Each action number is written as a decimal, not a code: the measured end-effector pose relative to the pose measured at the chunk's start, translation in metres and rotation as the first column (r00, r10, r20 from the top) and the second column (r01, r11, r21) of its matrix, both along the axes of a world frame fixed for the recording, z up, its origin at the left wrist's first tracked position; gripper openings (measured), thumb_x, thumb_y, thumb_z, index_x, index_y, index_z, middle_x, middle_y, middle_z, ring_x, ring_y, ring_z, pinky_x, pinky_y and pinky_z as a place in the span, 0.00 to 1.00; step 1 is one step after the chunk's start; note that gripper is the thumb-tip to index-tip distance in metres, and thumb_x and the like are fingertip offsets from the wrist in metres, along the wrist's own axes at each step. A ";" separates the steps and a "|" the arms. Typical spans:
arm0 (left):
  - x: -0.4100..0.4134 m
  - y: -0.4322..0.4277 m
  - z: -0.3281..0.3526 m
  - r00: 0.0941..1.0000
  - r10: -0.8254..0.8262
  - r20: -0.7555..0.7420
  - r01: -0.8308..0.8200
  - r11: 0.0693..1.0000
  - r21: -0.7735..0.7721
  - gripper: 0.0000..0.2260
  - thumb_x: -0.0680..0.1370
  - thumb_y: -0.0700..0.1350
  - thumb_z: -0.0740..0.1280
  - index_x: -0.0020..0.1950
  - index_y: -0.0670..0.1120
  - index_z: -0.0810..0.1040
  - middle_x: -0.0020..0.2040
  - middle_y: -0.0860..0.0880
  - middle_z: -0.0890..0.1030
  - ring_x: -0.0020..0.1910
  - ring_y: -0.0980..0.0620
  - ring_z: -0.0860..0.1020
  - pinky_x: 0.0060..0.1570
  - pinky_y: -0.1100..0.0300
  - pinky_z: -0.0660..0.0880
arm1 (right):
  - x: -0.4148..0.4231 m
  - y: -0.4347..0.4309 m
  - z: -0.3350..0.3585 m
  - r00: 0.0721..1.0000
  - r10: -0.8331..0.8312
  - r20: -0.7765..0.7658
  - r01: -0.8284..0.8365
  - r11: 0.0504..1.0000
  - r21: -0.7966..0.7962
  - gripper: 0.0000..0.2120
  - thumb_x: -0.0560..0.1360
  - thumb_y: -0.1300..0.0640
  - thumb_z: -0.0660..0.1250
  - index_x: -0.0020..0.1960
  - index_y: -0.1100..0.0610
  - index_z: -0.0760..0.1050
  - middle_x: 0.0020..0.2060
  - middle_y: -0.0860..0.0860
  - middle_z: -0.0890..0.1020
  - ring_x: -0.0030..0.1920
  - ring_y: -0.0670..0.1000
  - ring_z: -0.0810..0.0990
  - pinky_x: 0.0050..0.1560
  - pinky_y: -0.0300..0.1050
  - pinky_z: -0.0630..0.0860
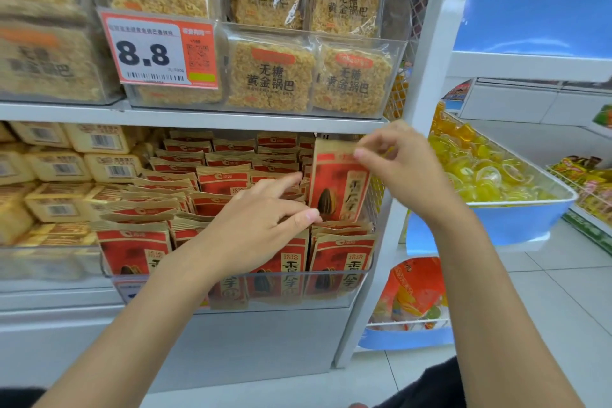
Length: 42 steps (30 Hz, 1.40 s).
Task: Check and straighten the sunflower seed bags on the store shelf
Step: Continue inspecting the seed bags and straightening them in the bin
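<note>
This is a shop, on a snack aisle. White metal shelves (198, 121) carry many identical packs in rows: clear-wrapped rice-crust snacks (270, 76) above, and red and tan sunflower seed bags (341, 253) filed in a clear plastic bin (231, 280) below. Barcoded yellow boxes (106, 139) are stacked beside the bin. An orange price tag (159, 50) reads 8.8 and has a barcode and a QR code. On the neighbouring rack, a blue tray (516, 219) holds a heap of what seem to be yellow jelly cups (480, 172). The floor (563, 291) is pale tile.
</note>
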State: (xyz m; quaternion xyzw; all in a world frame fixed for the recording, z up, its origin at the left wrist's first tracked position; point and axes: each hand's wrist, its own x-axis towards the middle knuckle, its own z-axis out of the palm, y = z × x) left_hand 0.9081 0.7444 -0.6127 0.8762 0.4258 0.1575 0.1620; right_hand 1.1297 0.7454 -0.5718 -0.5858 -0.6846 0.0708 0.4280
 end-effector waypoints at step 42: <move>-0.021 -0.009 0.025 0.254 0.409 0.876 -0.071 0.912 -0.405 0.16 0.82 0.54 0.60 0.50 0.46 0.84 0.45 0.45 0.86 0.44 0.45 0.85 0.45 0.53 0.82 | -0.088 -0.022 -0.015 0.665 0.368 -0.650 -0.592 0.790 -0.158 0.12 0.75 0.58 0.70 0.58 0.55 0.79 0.50 0.51 0.86 0.50 0.51 0.85 0.48 0.48 0.83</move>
